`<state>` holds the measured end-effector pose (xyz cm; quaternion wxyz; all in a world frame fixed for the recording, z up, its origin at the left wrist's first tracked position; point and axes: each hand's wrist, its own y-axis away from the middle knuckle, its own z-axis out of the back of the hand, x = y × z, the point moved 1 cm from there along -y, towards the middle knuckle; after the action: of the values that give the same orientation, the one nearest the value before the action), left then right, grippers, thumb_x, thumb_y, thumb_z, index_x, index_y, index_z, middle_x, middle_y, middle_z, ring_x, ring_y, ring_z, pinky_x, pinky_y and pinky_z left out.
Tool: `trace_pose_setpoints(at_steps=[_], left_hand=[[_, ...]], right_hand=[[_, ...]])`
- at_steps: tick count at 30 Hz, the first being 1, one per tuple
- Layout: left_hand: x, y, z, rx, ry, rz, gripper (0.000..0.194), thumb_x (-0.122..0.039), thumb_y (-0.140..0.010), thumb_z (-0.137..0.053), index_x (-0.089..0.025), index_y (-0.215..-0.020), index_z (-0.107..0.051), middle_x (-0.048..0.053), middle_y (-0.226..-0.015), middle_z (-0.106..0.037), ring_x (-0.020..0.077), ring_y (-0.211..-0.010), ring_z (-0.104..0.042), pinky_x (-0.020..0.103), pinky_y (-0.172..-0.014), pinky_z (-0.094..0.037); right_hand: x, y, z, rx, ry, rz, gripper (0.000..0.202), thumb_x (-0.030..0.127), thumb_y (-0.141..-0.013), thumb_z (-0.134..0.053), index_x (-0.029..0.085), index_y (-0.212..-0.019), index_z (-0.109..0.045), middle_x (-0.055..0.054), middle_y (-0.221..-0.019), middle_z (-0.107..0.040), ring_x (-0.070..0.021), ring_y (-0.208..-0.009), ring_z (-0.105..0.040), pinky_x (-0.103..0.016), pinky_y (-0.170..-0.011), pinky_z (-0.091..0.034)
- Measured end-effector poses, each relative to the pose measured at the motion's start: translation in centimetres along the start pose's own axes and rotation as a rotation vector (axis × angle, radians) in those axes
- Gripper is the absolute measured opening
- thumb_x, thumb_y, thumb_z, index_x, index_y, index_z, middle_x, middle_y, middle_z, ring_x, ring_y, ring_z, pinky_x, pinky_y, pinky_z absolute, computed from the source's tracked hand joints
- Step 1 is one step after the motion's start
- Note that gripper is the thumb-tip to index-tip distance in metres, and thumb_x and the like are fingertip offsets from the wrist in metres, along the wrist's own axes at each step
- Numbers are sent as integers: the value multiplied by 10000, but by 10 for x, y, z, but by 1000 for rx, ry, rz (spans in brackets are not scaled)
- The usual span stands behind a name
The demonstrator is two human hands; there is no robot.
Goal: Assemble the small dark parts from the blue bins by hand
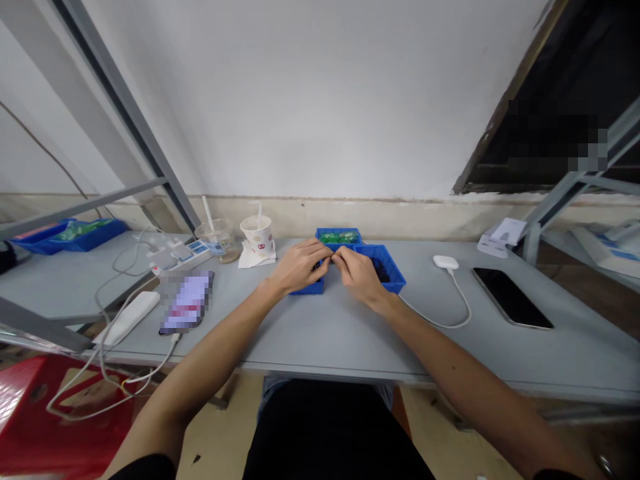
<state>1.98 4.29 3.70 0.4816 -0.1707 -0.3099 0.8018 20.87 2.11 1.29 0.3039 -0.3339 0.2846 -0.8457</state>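
Observation:
My left hand (pixel 303 265) and my right hand (pixel 359 270) meet fingertip to fingertip above several blue bins. Both are closed in a pinch, and whatever they hold between them is too small to make out. Under my left hand is a blue bin (pixel 311 289) with dark small pieces, partly covered by the hand. Beside my right hand stands another blue bin (pixel 397 275) holding black small parts. Behind the hands, a third blue bin (pixel 339 231) contains green and clear items.
To the left stand a paper cup (pixel 258 235), a clear plastic cup (pixel 219 241), a power strip (pixel 183 257), a lit phone (pixel 187 301) and a white power bank (pixel 134 317). To the right lie a white earbud case (pixel 445 262) on a cable and a dark phone (pixel 511 297).

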Motion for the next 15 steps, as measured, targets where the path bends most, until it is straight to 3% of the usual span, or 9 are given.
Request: trace_pose_setpoints(at_steps=[4, 10, 15], left_hand=[[1, -1, 1, -7, -13, 23, 258, -249, -1042, -466, -179, -1009, -712, 77, -944, -746, 218, -933, -668, 359, -846, -532], [4, 1, -3, -22, -86, 94, 252, -275, -1030, -504, -186, -962, -729, 70, -887, -743, 215, -892, -671, 350, -810, -516], [2, 0, -3, -11, -70, 67, 268, -280, -1046, -475, -183, -991, -718, 72, -923, -744, 215, -910, -669, 349, -826, -522]], right_hand=[[-1, -1, 1, 9, 64, -9, 322, 341, -1098, -370, 239, -824, -505, -23, -781, -651, -170, -686, -584, -297, -655, -383], [-5, -1, 5, 52, 83, 45, 165, 289, -1069, -455, 221, -1126, -594, -89, -1052, -729, -223, -915, -685, -316, -773, -484], [-8, -2, 6, 55, 131, 66, 228, 234, -1070, -408, 213, -1101, -633, -99, -1043, -717, -239, -942, -681, -333, -810, -503]])
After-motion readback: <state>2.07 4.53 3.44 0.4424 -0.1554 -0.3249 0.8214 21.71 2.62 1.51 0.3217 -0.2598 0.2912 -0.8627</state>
